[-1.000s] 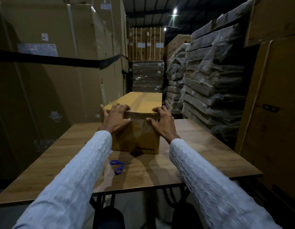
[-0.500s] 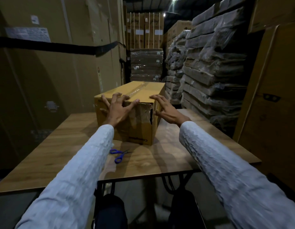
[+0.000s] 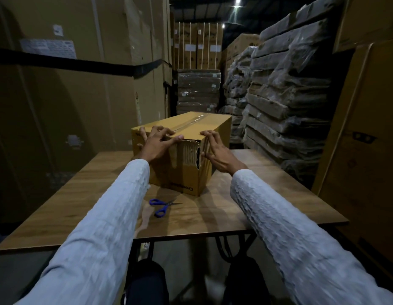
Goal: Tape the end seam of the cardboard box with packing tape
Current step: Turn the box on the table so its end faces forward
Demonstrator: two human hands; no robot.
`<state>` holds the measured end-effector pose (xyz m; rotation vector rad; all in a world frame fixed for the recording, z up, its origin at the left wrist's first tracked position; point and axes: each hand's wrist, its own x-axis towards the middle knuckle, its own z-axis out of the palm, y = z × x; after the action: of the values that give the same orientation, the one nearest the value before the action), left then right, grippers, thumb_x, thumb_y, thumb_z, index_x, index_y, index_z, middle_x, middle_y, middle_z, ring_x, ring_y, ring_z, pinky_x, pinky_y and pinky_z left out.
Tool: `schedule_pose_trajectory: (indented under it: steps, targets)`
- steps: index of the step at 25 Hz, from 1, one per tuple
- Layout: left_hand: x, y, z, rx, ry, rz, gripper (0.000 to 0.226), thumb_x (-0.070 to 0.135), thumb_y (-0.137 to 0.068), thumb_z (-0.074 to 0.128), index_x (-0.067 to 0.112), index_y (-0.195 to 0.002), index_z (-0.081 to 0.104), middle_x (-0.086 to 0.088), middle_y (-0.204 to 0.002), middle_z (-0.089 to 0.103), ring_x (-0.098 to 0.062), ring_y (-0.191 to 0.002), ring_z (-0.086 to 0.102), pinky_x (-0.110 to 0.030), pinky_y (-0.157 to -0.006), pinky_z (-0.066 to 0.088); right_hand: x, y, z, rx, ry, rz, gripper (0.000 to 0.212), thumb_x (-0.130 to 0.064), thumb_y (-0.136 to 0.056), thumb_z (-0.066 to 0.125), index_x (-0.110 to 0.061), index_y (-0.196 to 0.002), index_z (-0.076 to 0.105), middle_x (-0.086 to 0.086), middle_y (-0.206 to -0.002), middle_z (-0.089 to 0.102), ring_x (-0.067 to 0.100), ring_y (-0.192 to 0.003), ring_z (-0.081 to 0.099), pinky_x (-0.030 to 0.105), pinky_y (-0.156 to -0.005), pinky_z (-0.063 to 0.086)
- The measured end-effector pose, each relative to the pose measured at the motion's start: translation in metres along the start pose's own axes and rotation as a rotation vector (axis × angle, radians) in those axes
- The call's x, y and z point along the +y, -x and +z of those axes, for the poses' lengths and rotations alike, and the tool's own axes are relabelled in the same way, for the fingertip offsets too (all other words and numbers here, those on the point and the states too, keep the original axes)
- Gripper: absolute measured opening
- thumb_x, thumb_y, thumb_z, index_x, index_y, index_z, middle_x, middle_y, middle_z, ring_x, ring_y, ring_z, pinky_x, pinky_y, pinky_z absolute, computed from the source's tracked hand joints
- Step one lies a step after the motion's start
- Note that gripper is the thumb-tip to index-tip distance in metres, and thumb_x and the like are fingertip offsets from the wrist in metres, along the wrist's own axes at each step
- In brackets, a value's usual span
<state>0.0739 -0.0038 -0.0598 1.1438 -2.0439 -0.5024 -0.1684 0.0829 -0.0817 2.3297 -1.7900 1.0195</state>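
A brown cardboard box (image 3: 186, 170) stands on the wooden table (image 3: 246, 208), turned so one corner faces me. Clear packing tape runs along its top seam (image 3: 191, 122) and down over the near end, where the cardboard surface is torn near the corner. My left hand (image 3: 158, 144) lies spread on the near end face with fingertips over the top edge. My right hand (image 3: 217, 150) rests flat against the right side face by the corner, fingers apart. No tape roll is in view.
Blue-handled scissors (image 3: 161, 206) lie on the table in front of the box. Tall cartons (image 3: 81, 89) stand close on the left, wrapped stacks (image 3: 286, 95) and more cartons (image 3: 367, 128) on the right. An aisle runs behind the table.
The box has been turned clockwise, so its corner now faces me. My right hand slid from the near end face round to the right side; my left hand stayed on the end face.
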Motion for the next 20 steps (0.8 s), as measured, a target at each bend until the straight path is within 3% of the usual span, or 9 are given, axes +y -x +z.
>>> schedule_pose_trajectory:
  steps: [4,7,10,12,13,14,16,20]
  targets:
    - [-0.005,-0.005,-0.005,-0.064,-0.044,-0.003,0.063,0.078,-0.081,0.052,0.044,-0.134,0.056,0.003,-0.165,0.022,-0.038,-0.153,-0.023,-0.075,-0.113,-0.012,-0.004,0.0,0.006,0.037,0.037,0.018,0.066,-0.024,-0.102,0.057,-0.033,-0.156,0.02,-0.006,-0.161,0.013,0.035,-0.141,0.041,0.055,-0.103,0.05]
    - [-0.005,-0.007,-0.007,-0.085,-0.133,-0.001,0.069,0.08,-0.086,0.044,0.044,-0.144,0.048,0.0,-0.169,0.017,-0.035,-0.155,-0.022,-0.072,-0.115,-0.017,-0.005,0.003,0.014,0.065,-0.044,0.03,0.073,-0.013,-0.099,0.055,-0.035,-0.157,0.017,-0.01,-0.164,0.009,0.034,-0.145,0.036,0.053,-0.107,0.046]
    - [-0.002,0.004,-0.002,-0.01,-0.056,-0.005,0.068,0.07,-0.093,0.049,0.039,-0.154,0.039,0.001,-0.172,0.009,-0.03,-0.157,-0.016,-0.069,-0.12,-0.005,-0.016,0.009,0.028,0.176,-0.18,0.084,0.087,0.004,-0.087,0.053,-0.033,-0.158,0.021,-0.01,-0.166,0.012,0.028,-0.148,0.03,0.048,-0.114,0.038]
    - [-0.001,0.023,0.007,0.116,0.06,0.016,0.069,0.059,-0.097,0.056,0.032,-0.156,0.035,-0.001,-0.171,0.011,-0.029,-0.158,0.0,-0.062,-0.125,0.01,-0.033,0.015,0.045,0.357,-0.253,0.161,0.088,0.009,-0.08,0.052,-0.029,-0.156,0.028,-0.005,-0.158,0.027,0.018,-0.129,0.044,0.027,-0.102,0.049]
    - [-0.001,0.033,0.01,0.186,0.106,0.008,0.067,0.053,-0.097,0.06,0.027,-0.154,0.037,-0.004,-0.167,0.017,-0.03,-0.156,0.013,-0.058,-0.123,0.022,-0.043,0.02,0.055,0.481,-0.249,0.188,0.084,0.009,-0.079,0.052,-0.025,-0.153,0.034,0.0,-0.149,0.035,0.011,-0.114,0.047,0.015,-0.089,0.05]
    - [-0.001,0.043,0.011,0.243,0.114,-0.017,0.064,0.048,-0.096,0.065,0.023,-0.149,0.04,-0.008,-0.16,0.025,-0.033,-0.149,0.026,-0.055,-0.118,0.033,-0.053,0.026,0.065,0.603,-0.207,0.206,0.075,0.007,-0.078,0.053,-0.02,-0.147,0.041,0.005,-0.14,0.041,0.009,-0.106,0.047,0.013,-0.081,0.05]
    - [-0.006,0.062,0.002,0.314,0.002,-0.094,0.055,0.042,-0.092,0.07,0.018,-0.134,0.046,-0.012,-0.142,0.037,-0.034,-0.133,0.043,-0.048,-0.103,0.046,-0.067,0.036,0.083,0.743,-0.075,0.181,0.055,-0.001,-0.077,0.054,-0.012,-0.13,0.052,0.01,-0.126,0.05,0.019,-0.105,0.052,0.03,-0.083,0.051]
    - [-0.039,0.116,-0.033,0.19,-0.215,-0.093,0.033,0.052,-0.088,0.069,0.023,-0.1,0.058,-0.003,-0.111,0.054,-0.02,-0.099,0.057,-0.036,-0.081,0.048,-0.087,0.043,0.11,0.56,0.092,-0.013,0.032,-0.012,-0.079,0.053,-0.01,-0.11,0.061,0.012,-0.109,0.058,0.03,-0.098,0.053,0.043,-0.082,0.048]
